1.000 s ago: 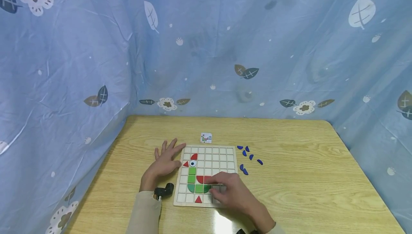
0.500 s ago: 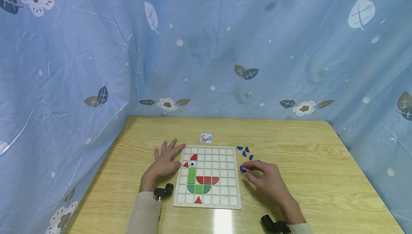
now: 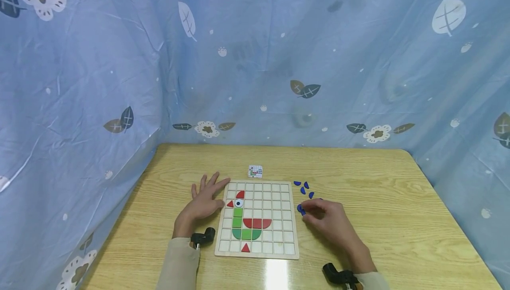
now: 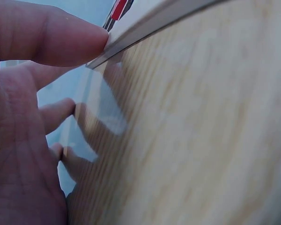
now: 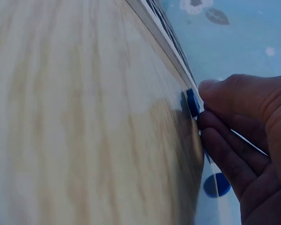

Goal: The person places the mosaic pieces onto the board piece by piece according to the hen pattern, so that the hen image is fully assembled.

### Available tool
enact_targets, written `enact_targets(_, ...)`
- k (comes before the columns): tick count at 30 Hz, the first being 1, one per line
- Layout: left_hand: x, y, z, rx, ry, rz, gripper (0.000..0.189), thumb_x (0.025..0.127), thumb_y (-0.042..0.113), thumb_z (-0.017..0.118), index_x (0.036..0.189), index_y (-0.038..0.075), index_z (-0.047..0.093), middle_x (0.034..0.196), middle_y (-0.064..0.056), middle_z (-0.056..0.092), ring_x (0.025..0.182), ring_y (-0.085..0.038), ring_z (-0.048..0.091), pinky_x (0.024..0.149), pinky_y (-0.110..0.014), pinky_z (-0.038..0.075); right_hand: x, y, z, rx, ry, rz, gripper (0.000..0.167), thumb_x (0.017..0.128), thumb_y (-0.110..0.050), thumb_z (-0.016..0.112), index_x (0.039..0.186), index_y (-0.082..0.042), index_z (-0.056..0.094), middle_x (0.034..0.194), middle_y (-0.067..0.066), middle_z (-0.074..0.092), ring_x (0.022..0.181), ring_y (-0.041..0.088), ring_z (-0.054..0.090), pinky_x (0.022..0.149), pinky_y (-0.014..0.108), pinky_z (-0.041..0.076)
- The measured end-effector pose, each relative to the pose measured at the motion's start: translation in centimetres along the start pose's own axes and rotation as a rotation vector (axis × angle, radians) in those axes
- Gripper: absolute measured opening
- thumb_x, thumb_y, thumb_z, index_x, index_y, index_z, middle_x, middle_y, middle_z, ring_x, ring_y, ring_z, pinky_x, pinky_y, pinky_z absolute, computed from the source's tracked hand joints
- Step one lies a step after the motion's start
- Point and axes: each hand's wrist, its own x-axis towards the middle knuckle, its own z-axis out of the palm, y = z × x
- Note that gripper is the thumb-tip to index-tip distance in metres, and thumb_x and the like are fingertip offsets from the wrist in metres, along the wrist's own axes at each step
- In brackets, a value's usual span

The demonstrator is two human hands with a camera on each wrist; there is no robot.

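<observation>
In the head view a square wooden grid board (image 3: 272, 199) carries a bird figure made of red, green and eye-marked tiles. My left hand (image 3: 202, 201) lies spread at the board's left side, index finger at the far corner. Its thumb (image 4: 79, 40) touches the board's edge in the left wrist view. Right of the board, my right hand (image 3: 330, 221) pinches at a blue half-moon tile (image 5: 193, 103), thumb and fingertips at its two ends, close over the table. Another blue tile (image 3: 299, 208) lies against it by the board's edge.
Several loose blue tiles (image 3: 303, 190) are scattered off the board's far right corner, one partly hidden behind my right hand. A small printed card (image 3: 255, 171) lies beyond the board. A blue patterned curtain (image 3: 255, 82) hangs around the wooden table (image 3: 370, 183).
My right hand has left the red and green tiles on the board and moved right to the blue tiles, where its fingertips now stay. The left hand has kept its place.
</observation>
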Motion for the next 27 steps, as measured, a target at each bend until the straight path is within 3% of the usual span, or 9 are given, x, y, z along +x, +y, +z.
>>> enact_targets(5, 0.0, 0.0, 0.0, -0.001, -0.002, -0.003, 0.082, 0.09, 0.011, 0.064, 0.169, 0.02, 0.045, 0.185, -0.018, 0.009, 0.169, -0.048, -0.017, 0.125, -0.074, -0.023, 0.5, -0.4, 0.6, -0.045, 0.003, -0.006, 0.026, 0.088, -0.003, 0.089, 0.111, -0.014, 0.084, 0.105, -0.005, 0.083, 0.096, 0.012, 0.079, 0.087, 0.028, 0.065)
enact_targets(12, 0.0, 0.1, 0.1, -0.011, 0.003, 0.001, 0.082, 0.09, 0.01, 0.064, 0.169, 0.021, 0.045, 0.185, -0.016, 0.009, 0.169, -0.048, -0.017, 0.125, -0.074, -0.024, 0.8, -0.8, 1.0, -0.151, 0.009, -0.029, 0.025, 0.088, 0.002, 0.084, 0.108, -0.013, 0.084, 0.105, -0.006, 0.083, 0.101, 0.016, 0.079, 0.092, 0.038, 0.065)
enact_targets(17, 0.0, 0.2, 0.1, -0.012, -0.003, -0.004, 0.081, 0.09, 0.011, 0.064, 0.169, 0.021, 0.046, 0.185, -0.016, 0.009, 0.169, -0.048, -0.017, 0.125, -0.074, -0.024, 0.7, -1.1, 0.9, -0.146, 0.014, -0.041, 0.026, 0.088, 0.004, 0.085, 0.108, -0.013, 0.084, 0.103, -0.008, 0.083, 0.099, 0.014, 0.079, 0.089, 0.034, 0.065)
enact_targets(27, 0.0, 0.1, -0.1, -0.007, -0.002, -0.005, 0.081, 0.091, 0.012, 0.064, 0.169, 0.021, 0.046, 0.185, -0.016, 0.009, 0.169, -0.047, -0.017, 0.126, -0.073, -0.023, 2.3, -3.3, 1.9, -0.056, -0.026, -0.234, 0.029, 0.087, 0.009, 0.082, 0.11, -0.008, 0.085, 0.104, -0.004, 0.085, 0.096, 0.012, 0.08, 0.083, 0.038, 0.066)
